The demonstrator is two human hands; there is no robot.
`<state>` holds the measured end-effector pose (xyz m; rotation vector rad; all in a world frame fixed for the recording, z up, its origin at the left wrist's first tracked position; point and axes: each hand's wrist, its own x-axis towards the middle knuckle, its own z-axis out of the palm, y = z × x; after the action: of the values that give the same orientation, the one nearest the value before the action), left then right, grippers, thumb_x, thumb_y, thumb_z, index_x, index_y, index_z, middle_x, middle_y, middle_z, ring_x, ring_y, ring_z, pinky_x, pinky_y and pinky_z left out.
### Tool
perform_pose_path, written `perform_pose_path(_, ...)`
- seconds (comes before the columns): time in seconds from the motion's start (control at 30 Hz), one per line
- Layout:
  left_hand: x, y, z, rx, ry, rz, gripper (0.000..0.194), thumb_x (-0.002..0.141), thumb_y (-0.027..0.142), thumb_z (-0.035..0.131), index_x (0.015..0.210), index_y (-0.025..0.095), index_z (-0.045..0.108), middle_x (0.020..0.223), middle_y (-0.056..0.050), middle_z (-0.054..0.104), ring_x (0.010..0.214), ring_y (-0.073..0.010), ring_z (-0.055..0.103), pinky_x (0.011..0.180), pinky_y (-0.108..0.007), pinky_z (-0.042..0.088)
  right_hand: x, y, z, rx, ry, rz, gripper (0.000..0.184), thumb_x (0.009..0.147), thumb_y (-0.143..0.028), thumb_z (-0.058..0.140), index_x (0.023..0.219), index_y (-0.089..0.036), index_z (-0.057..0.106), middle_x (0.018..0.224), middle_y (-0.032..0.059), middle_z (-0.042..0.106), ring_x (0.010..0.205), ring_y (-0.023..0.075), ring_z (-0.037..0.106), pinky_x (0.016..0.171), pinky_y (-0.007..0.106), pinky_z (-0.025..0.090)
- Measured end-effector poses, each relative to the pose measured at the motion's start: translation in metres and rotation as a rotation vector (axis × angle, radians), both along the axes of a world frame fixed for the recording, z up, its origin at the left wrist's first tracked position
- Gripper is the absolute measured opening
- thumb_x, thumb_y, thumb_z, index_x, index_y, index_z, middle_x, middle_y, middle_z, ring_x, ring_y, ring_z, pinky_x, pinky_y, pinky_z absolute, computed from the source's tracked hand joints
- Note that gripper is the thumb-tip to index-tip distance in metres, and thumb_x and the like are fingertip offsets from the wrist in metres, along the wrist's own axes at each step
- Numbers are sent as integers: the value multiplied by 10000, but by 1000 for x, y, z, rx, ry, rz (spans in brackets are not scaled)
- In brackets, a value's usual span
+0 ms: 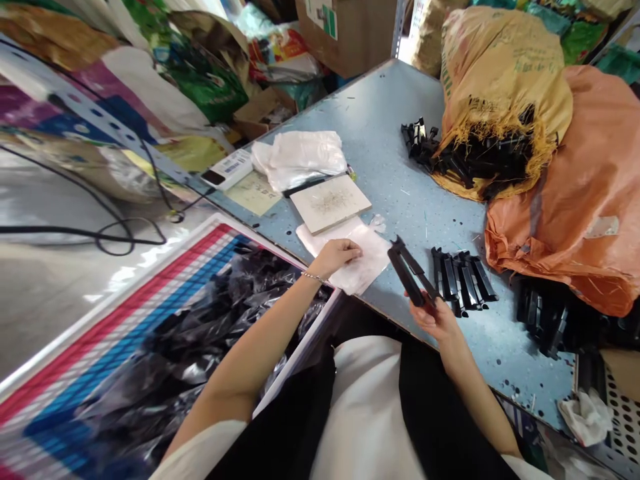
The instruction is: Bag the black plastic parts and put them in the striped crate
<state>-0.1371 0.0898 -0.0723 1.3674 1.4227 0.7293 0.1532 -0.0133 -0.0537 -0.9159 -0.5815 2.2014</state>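
Note:
My left hand (341, 257), a bracelet at its wrist, is closed in a pinch at the near side of a thin clear plastic bag (367, 260) lying flat by the table's edge. My right hand (431, 316) grips a pair of long black plastic parts (411, 272), tilted up above the table. Just right of that hand, several similar black parts (463, 279) lie side by side in a row. A pale board (331, 203) covers the far end of the bag. Behind the board is a stack of folded plastic bags (306, 157).
On the blue table (385, 120), a yellow woven sack (505, 60) spills black parts, beside an orange sack (590, 200). More black parts (545, 320) lie at the right. A striped crate (125, 320) of dark bagged items stands at the left. Cables (125, 233) hang beyond it.

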Motion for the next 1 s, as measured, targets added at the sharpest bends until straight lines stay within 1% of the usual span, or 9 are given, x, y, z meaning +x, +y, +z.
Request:
perform_pose_path(0.13, 0, -3, -2, 322, 287, -50, 192, 828, 99, 507, 888, 148, 682, 893, -80, 725, 861, -207, 679, 839, -365, 556, -31, 3, -18, -173, 333, 115, 381, 839, -415, 705, 1048, -106, 629, 608, -78, 455, 420, 17, 192, 337, 101, 227)
perform_pose_path(0.23, -2, -12, -1, 548, 508, -145, 366, 874, 62, 408, 1107, 109, 685, 1215, -167, 674, 1136, -265, 639, 1043, -459, 504, -43, 5, -27, -243, 395, 82, 327, 863, -335, 689, 1063, -88, 616, 630, -80, 435, 435, 13, 230, 353, 65, 263)
perform_pose_path(0.33, 5, -35, 8, 666, 527, -215, 494, 899, 55, 378, 1362, 94, 545, 1407, -189, 556, 1277, -261, 576, 1107, -444, 483, -45, 7, -28, -261, 378, 85, 279, 918, -335, 610, 1085, -112, 608, 623, -88, 390, 424, 24, 215, 339, 71, 253)
perform_pose_path(0.5, 45, -95, 35, 795, 334, -448, 672, 911, 32, 360, 1557, 195, 275, 1512, -133, 473, 1386, -205, 488, 1133, -369, 471, -54, 9, -23, -65, 131, -64, 305, 829, -470, 703, 834, -183, 601, 542, -108, 313, 407, 30, 149, 330, 113, 202)
perform_pose_path(0.67, 58, -124, 54, 797, 343, -431, 568, 954, 157, 458, 1513, 177, 360, 1399, -153, 578, 1290, -236, 576, 1074, -401, 523, -72, -10, -8, 276, -373, -102, 327, 824, -485, 704, 951, -187, 657, 656, -49, 544, 516, 73, 435, 468, 181, 387)
perform_pose_path(0.77, 30, -139, 58, 764, 447, -341, 400, 976, 249, 483, 1367, 192, 547, 1224, -118, 688, 1144, -232, 659, 1039, -399, 542, -66, -18, 10, 506, -513, 152, 383, 889, -474, 608, 1149, -195, 649, 790, -4, 641, 632, 125, 563, 592, 252, 483)
perform_pose_path(0.83, -10, -155, 50, 635, 564, -233, 343, 972, 292, 474, 1265, 205, 628, 1192, -109, 708, 1129, -245, 667, 1053, -408, 525, -44, -14, 24, 659, -698, 229, 391, 929, -426, 557, 1241, -198, 623, 941, 43, 679, 752, 157, 619, 717, 304, 517)
perform_pose_path(0.93, -96, -185, 15, 230, 788, -79, 340, 899, 368, 474, 1073, 190, 706, 1111, -135, 737, 1027, -306, 706, 955, -468, 564, 6, 0, 40, 768, -1443, 78, 361, 977, -353, 487, 1259, -159, 602, 1092, 125, 653, 954, 228, 621, 869, 374, 492)
perform_pose_path(1.0, -152, -206, -17, -135, 883, -25, 250, 784, 340, 486, 787, 207, 698, 782, -100, 740, 785, -318, 729, 770, -486, 603, 35, 9, 45, 697, -1914, 136, 374, 983, -341, 490, 1264, -111, 578, 1165, 189, 615, 1076, 294, 596, 885, 402, 477)
